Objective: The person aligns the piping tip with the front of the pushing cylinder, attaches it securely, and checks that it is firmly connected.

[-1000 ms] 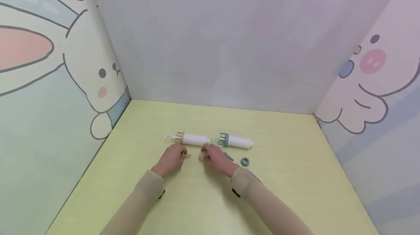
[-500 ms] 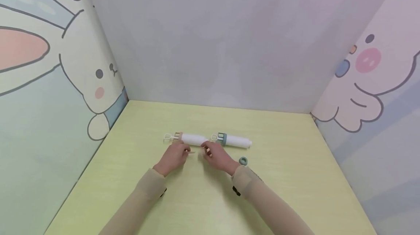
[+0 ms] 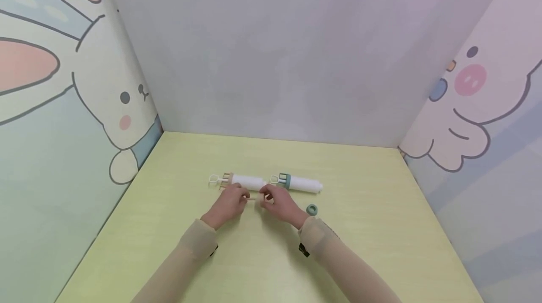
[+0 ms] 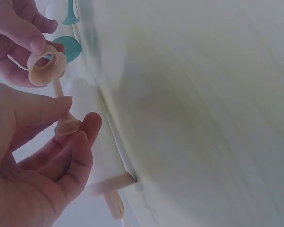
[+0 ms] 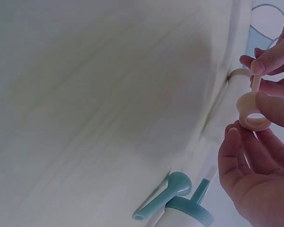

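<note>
Between finger and thumb my left hand (image 3: 229, 204) pinches a thin beige tube with a flared end (image 4: 66, 124). A beige ring-shaped cap (image 4: 47, 68) is pinched in my right hand (image 3: 281, 205). In both wrist views the tube's narrow end meets the cap's side, with the cap's round opening showing. Just beyond the hands lies a white syringe-like barrel with a beige collar (image 3: 247, 181), partly behind the fingers. A matching barrel with a green collar (image 3: 302, 184) lies to its right. The right wrist view shows a green flared tube (image 5: 163, 196) near that green collar.
A green ring cap (image 3: 312, 209) lies on the yellow table (image 3: 360, 237), right of my right hand. Walls enclose the table at the back and sides, with a cartoon rabbit (image 3: 114, 96) on the left one.
My left hand has moved right with the beige tube, closing the gap to the cap in my right hand. The green flared tube has become hidden behind my right hand in the head view.
</note>
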The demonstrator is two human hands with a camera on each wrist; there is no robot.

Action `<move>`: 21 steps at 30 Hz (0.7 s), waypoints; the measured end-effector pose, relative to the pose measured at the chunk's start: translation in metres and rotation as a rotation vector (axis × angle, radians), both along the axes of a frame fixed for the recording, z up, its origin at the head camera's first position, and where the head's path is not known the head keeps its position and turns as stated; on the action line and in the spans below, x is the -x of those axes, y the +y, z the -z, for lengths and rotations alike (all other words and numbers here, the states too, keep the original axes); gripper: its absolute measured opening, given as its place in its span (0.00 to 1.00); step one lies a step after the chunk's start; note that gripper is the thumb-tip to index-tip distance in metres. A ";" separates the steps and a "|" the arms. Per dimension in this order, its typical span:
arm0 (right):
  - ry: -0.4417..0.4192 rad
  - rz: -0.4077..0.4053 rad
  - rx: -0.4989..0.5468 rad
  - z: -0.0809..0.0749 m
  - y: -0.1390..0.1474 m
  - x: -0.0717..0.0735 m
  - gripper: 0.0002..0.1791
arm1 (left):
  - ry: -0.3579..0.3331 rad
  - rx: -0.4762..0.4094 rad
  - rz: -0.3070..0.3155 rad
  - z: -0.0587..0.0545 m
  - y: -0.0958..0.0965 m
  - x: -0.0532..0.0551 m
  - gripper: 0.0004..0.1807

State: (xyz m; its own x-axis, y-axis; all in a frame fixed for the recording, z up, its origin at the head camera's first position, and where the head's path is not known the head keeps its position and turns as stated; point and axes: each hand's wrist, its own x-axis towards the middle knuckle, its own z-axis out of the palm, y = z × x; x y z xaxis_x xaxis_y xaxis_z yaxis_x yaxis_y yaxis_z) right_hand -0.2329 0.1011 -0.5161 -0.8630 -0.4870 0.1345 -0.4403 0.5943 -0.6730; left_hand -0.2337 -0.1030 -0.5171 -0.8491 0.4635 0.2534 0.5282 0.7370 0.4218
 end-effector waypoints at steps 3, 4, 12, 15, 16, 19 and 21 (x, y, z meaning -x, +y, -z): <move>0.002 0.026 -0.012 0.000 -0.001 -0.001 0.14 | 0.000 0.001 0.015 -0.001 0.003 0.000 0.05; -0.003 0.032 -0.013 0.001 -0.001 -0.001 0.14 | -0.002 0.006 0.017 -0.001 0.004 0.000 0.05; -0.038 0.042 0.018 0.005 -0.002 0.000 0.12 | 0.015 0.021 0.038 -0.003 0.012 -0.001 0.05; -0.050 0.046 0.028 0.005 -0.002 0.000 0.11 | 0.009 -0.006 0.057 -0.003 0.013 -0.002 0.05; -0.057 0.045 0.036 0.005 -0.002 0.000 0.11 | 0.009 -0.016 0.064 -0.003 0.014 -0.002 0.06; -0.086 0.045 0.058 0.003 -0.001 0.000 0.12 | 0.021 -0.034 0.085 -0.003 0.015 -0.002 0.06; -0.109 0.046 0.074 0.002 -0.001 0.000 0.12 | 0.032 -0.037 0.090 -0.002 0.015 -0.002 0.07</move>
State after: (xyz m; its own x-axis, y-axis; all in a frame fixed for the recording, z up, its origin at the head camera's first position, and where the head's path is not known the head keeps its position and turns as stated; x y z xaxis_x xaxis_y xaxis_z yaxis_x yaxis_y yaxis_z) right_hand -0.2329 0.0999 -0.5180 -0.8955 -0.4390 0.0733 -0.3359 0.5588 -0.7583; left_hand -0.2319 -0.0878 -0.5148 -0.7956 0.5273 0.2982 0.6052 0.6702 0.4296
